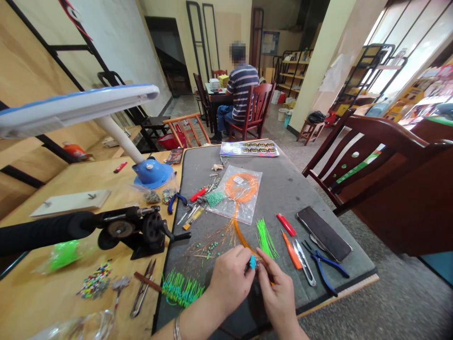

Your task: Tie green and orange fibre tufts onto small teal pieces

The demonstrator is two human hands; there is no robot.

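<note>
My left hand [231, 273] is closed in a pinch with a small bright blue piece [252, 262] showing at its fingertips. Beside it, my right hand [278, 295] is also closed, thumb and finger pressed together; what lies between them is too small to make out. A bundle of orange strands [241, 234] runs from a clear plastic bag [253, 208] holding an orange coil [244, 186] down to my fingers. Just beyond my right hand lie loose bright green strands [265, 238]. Teal beads [211, 248] and thin orange offcuts are scattered left of the bundle.
Right of my hands lie a red lighter [286, 225], thread snips [305, 264], blue-handled pliers [327, 269] and a dark case [323, 233]. On the left stand a black clamp-like device [141, 231] and a lamp [152, 172]. A seated person [242, 89] is farther back.
</note>
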